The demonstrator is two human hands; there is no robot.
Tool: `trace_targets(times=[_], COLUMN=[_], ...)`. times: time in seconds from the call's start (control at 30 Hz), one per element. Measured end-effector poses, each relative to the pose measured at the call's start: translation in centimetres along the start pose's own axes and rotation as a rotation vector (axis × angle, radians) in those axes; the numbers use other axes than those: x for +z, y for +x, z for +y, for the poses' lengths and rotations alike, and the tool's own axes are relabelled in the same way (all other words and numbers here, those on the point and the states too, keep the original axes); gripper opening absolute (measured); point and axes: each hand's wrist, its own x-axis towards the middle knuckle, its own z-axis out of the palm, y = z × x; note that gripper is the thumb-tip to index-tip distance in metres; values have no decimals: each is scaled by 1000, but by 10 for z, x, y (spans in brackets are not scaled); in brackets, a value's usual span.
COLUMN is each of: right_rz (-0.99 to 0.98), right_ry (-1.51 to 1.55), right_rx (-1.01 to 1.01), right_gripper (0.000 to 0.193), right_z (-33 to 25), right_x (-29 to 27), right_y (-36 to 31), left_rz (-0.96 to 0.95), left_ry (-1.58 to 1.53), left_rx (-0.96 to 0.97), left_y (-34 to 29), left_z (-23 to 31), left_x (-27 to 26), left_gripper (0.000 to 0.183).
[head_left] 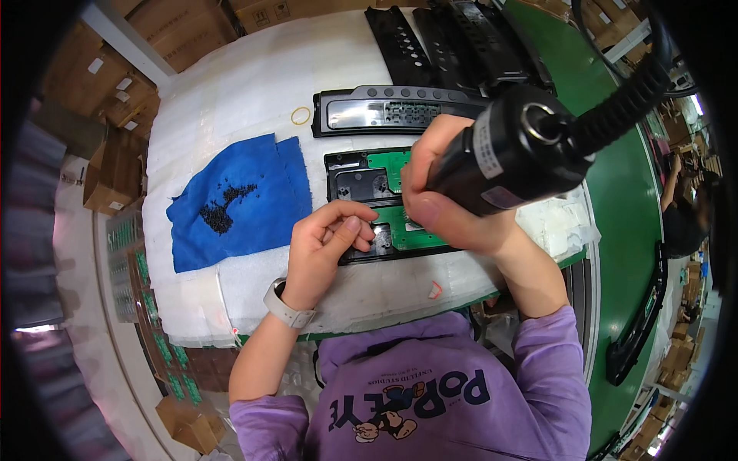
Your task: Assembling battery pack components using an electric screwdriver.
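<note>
My right hand (453,223) is wrapped round a black electric screwdriver (511,157), held tilted over a black plastic housing (357,184). Green circuit boards (423,240) lie inside this housing; the hand hides part of them and the tool's tip. At the housing's left edge, my left hand (319,242) has its fingers curled and thumb drawn in. What those fingers hold, if anything, is too small to make out. Left of that hand a blue cloth (254,165) lies spread, bearing a scattered pile of small black screws (219,219).
Behind the housing lies a black panel (334,115) with a row of round buttons. Several long black plastic parts (453,50) rest at the back right. A yellow ring (300,116) lies on the white padded tabletop (207,111). The screwdriver's thick cable (626,111) runs up right.
</note>
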Motion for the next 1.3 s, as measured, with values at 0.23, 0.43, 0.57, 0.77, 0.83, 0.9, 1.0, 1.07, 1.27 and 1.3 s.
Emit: trace_targets(times=[0.23,0.43,0.57,0.77,0.83,0.9,1.0,1.07,1.27,1.3], right_rz=[28,19,-23,-16,8,88,94,86,255,255], right_ry=[112,114,169,608,627,665,660,662,665,665], right_rx=[154,111,77,-166,-153,-106,-82,-74,-62,-63], right_gripper=[23,24,33,36,36,35,33,32,31,31], right_z=[-7,-5,-8,-11,-10,-8,-7,-6,-9,-10], right_x=[-1,1,-6,-29,-29,-24,-22,-21,-11,-11], right_y=[6,-2,-2,12,10,9,9,8,3,3], left_rz=[13,-17,19,-13,-55,-63,-53,-52,-22,4], left_ry=[-52,-108,-119,-72,-101,-104,-49,-57,-102,-149], left_rx=[7,55,42,51,55,52,70,75,0,-41], left_y=[-1,-1,-1,-5,-6,-6,-6,-6,-5,-5], left_z=[1,-6,-3,8,8,7,7,5,8,9], left_x=[5,2,4,4,3,3,0,1,0,0], left_gripper=[15,18,18,14,14,13,14,13,13,13])
